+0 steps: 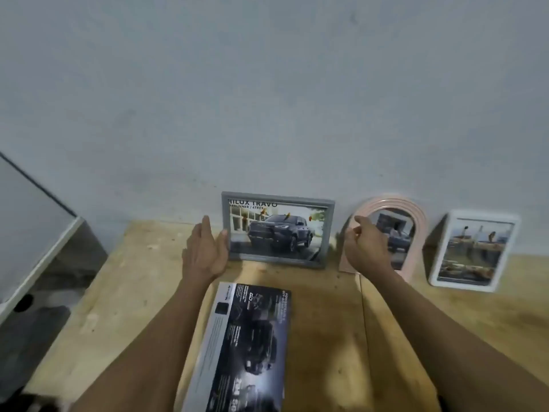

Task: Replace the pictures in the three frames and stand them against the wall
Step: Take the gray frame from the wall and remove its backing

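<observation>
Three frames lean against the grey wall at the back of a wooden table [118,292]. A grey rectangular frame [277,230] shows a dark pickup truck. To its right stands a pink arched frame [416,215], and further right a white frame [475,251]. My left hand [208,251] is open, its thumb touching the grey frame's left edge. My right hand [364,248] hovers in front of the pink frame with fingers loosely curled, holding nothing, and hides that frame's left side.
A dark printed brochure [246,349] lies flat on the table between my forearms. A white-edged grey surface [35,233] stands to the left, beyond the table's left edge, with a dark floor below it.
</observation>
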Available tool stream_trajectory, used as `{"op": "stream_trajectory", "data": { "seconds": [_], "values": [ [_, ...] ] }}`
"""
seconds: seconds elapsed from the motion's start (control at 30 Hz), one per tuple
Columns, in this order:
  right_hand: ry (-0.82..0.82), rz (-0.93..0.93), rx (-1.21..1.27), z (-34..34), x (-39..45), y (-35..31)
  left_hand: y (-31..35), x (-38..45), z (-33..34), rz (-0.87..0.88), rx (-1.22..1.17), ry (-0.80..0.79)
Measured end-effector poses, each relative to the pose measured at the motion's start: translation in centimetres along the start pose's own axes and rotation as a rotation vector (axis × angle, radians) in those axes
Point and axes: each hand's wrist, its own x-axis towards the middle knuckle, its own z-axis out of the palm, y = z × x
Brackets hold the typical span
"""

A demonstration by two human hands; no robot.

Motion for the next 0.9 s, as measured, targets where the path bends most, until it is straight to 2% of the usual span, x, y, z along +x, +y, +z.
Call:
{"op": "stream_trajectory", "data": {
  "seconds": [0.27,0.57,0.73,0.9],
  "values": [
    [-0.116,0.140,-0.039,6.3,4.0,-0.5,-3.3,5.9,3.5,-0.176,-0.167,-0.090],
    [0.025,0.283,0.084,10.2,7.0,0.3,-3.0,11.0,6.4,-0.201,-0.315,-0.111],
    [0.068,0.245,0.060,9.9,7.3,0.7,-3.0,11.3,6.5,-0.268,-0.361,-0.065],
    [0.068,0.132,0.070,9.2,5.8,0.0,-4.0,9.7,5.1,-0.282,-0.397,0.061]
  ]
}}
